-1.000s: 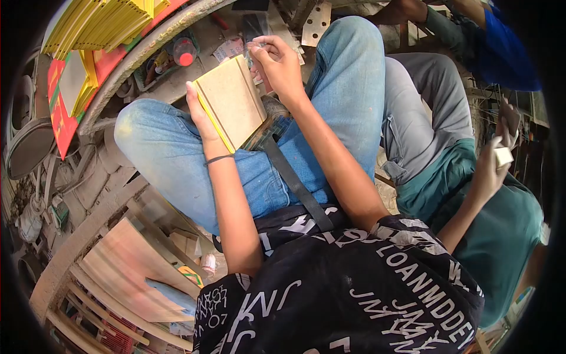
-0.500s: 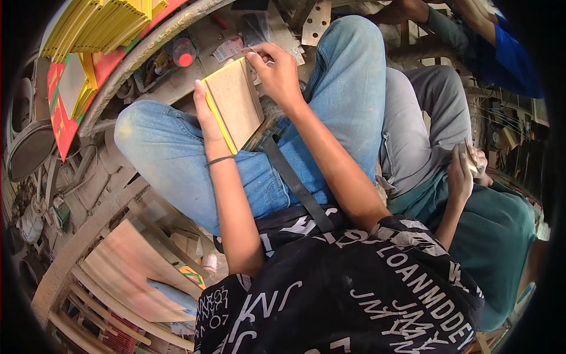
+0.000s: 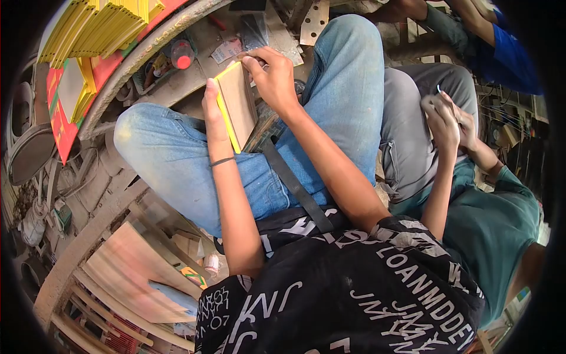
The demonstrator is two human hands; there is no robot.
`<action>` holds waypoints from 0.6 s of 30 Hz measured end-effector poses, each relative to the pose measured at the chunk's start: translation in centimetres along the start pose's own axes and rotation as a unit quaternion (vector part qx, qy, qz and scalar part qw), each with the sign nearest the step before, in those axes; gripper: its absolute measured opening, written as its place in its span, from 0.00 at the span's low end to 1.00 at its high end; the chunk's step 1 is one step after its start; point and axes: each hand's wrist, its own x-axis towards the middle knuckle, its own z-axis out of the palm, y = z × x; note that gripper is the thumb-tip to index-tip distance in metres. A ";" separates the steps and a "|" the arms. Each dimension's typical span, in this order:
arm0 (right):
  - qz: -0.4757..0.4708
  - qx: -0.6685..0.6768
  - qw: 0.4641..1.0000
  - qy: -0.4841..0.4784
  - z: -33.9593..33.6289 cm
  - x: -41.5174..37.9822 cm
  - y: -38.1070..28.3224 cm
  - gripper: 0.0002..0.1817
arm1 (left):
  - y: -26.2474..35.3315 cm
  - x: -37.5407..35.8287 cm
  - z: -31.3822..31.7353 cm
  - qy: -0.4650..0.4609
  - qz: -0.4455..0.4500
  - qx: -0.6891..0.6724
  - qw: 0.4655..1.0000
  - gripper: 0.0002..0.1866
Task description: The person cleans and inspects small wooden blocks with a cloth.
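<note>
A flat, tan rectangular panel with a bright yellow edge [image 3: 238, 109] is held tilted above my lap. My left hand [image 3: 216, 115] grips it along the yellow side, thumb up near the top corner and the other fingers hidden behind. At the panel's upper right corner, my right hand [image 3: 272, 76] has its fingers bent in a pinch. Something thin and brownish shows by those fingertips, too small to name. A dark patterned block-like thing [image 3: 259, 134] lies in my lap below the panel.
Stacked yellow-edged panels [image 3: 97, 26] rest on a red sheet [image 3: 62, 133] at upper left. A red-capped plastic bottle [image 3: 183, 58] stands beyond my knee. On the right, a co-worker's hands [image 3: 445, 121] are close beside my leg. A wooden chair [image 3: 106, 307] is at lower left.
The panel has turned more edge-on, so its face looks narrower. My right hand has shifted slightly down and left. The co-worker's hands have moved up and left, away from their lap.
</note>
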 end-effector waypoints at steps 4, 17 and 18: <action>0.026 0.018 0.999 0.005 -0.3 0.1 -1.0 0.07 | 0.2 0.0 0.2 0.011 -0.002 -0.008 1.000 0.39; -0.092 -0.044 0.995 0.016 0.1 -0.3 -0.5 0.06 | -0.4 0.0 0.1 0.035 0.005 -0.022 0.999 0.36; -0.081 -0.047 0.996 0.012 0.2 -0.4 -0.6 0.06 | -0.3 -0.1 0.1 0.043 0.007 -0.025 0.999 0.36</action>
